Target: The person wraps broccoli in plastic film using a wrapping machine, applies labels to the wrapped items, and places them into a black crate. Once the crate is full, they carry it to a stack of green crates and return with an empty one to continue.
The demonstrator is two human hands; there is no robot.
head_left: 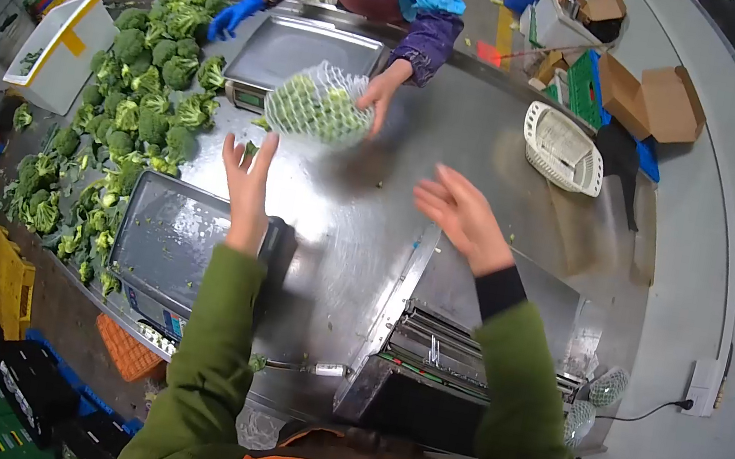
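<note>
Both my hands are raised over the metal table, empty, with fingers apart. My left hand is just below a bundle of broccoli in white foam netting, not visibly touching it. A co-worker's bare hand holds the bundle's right end. To the right, my right hand reaches up above a metal sealing machine. The co-worker's blue-gloved hand is beside a scale with a metal tray. A second scale with a dark tray lies left of my left forearm.
Loose broccoli is heaped along the table's left side. A white foam box stands beyond it. At the right are a white plastic basket and an open cardboard box. Netted bundles lie by the machine's right end.
</note>
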